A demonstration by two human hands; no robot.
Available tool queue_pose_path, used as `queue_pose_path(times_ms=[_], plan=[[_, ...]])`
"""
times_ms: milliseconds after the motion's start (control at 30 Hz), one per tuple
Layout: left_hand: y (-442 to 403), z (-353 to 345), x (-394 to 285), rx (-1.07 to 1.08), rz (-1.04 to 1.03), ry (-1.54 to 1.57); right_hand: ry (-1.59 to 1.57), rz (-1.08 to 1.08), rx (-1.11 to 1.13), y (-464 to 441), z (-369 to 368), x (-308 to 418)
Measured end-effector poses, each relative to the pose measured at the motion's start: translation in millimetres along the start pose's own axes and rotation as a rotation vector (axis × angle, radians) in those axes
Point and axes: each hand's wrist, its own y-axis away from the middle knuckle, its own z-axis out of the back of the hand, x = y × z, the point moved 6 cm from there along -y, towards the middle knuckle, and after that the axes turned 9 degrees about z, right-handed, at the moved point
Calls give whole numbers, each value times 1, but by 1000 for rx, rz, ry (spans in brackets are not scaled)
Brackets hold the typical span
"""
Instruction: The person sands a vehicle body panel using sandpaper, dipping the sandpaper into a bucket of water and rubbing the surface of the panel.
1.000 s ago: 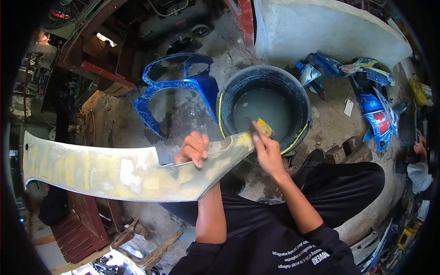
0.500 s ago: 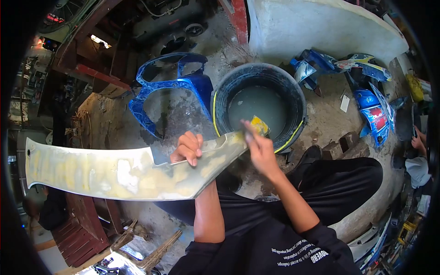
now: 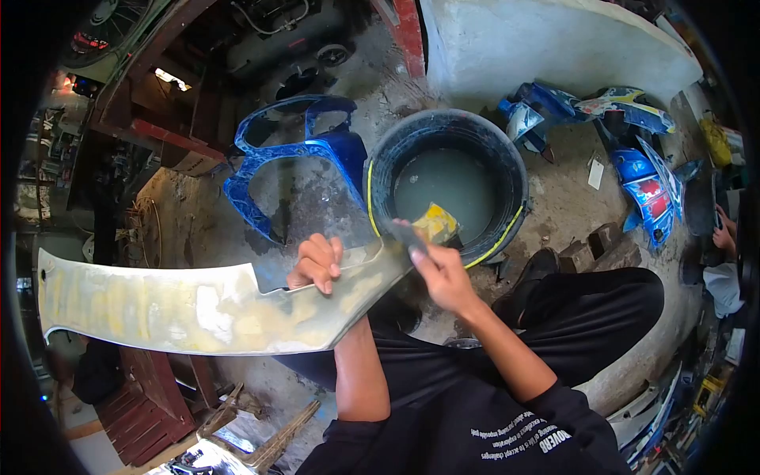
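Note:
A long whitish panel [image 3: 206, 309] with yellow and grey patches lies across the view, its narrow yellow-tipped end over the bucket. My left hand [image 3: 317, 263] comes from beneath and curls its fingers over the panel's upper edge, gripping it. On the narrow part, my right hand [image 3: 443, 275] pinches a dark flat pad [image 3: 405, 237] against the panel's surface; the pad is blurred. Behind that end stands a black bucket [image 3: 380, 170] with cloudy water inside and a yellow-green line along its side.
Blue frame-like bodywork [image 3: 340, 150] lies left of the bucket. More blue and white bodywork [image 3: 645, 186] is at the right, near blocks [image 3: 602, 241]. A red-brown wooden piece [image 3: 146, 404] stands at lower left. Another person's hand [image 3: 722, 237] shows at the far right edge.
My right hand and the dark pad have moved left and down along the panel's narrow end, uncovering more of its yellow tip. My left hand keeps its grip.

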Motion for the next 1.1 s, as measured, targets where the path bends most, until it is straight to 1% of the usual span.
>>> queue_pose_path(times_ms=[33,133,167,233,267,333,367,400,433,467,567,700,767,833,867,900,933,1000,1033,1067,1100], plan=[[1,0,-1,8,-1,-30,71,108,57,0,-6,22],[4,1,11,-29,-4,36,105,59,24,-7,7,4],[6,1,11,-31,-5,33,193,-235,18,-12,18,-22],[2,0,11,-13,-16,22,274,-520,1,-4,20,-38],[-1,2,9,-7,-12,23,68,-337,0,2,4,-26],[0,5,2,32,-6,-48,-69,16,53,4,-15,16],[0,4,6,33,-5,-42,45,137,67,4,-17,25],[-1,4,10,27,-12,-28,54,106,22,1,-11,19],[0,5,11,18,-19,-19,60,72,-22,-1,-5,10],[2,5,16,-16,-22,20,103,-263,-55,-4,4,-16],[3,3,16,-22,-5,27,9,-542,-140,-3,20,-57],[0,-4,9,20,-20,-56,-104,-59,-23,3,-15,11],[1,-3,10,1,-18,-74,74,102,-41,1,-13,17],[4,-2,15,-16,-17,-45,185,-123,-166,-4,8,-20],[4,-1,15,-26,-12,-13,262,-302,-174,-4,22,-37],[2,0,13,-19,-13,-17,284,-355,-165,-6,28,-39],[0,-2,12,13,-20,-7,287,-287,-145,-6,25,-33],[1,-3,10,36,-17,5,257,38,-107,6,8,-14],[0,-2,9,13,-9,-21,184,162,-83,7,-3,11],[0,-1,9,-8,-6,-46,246,217,-13,11,-9,19],[1,-1,10,-12,-9,-45,248,216,-8,11,-7,15]])
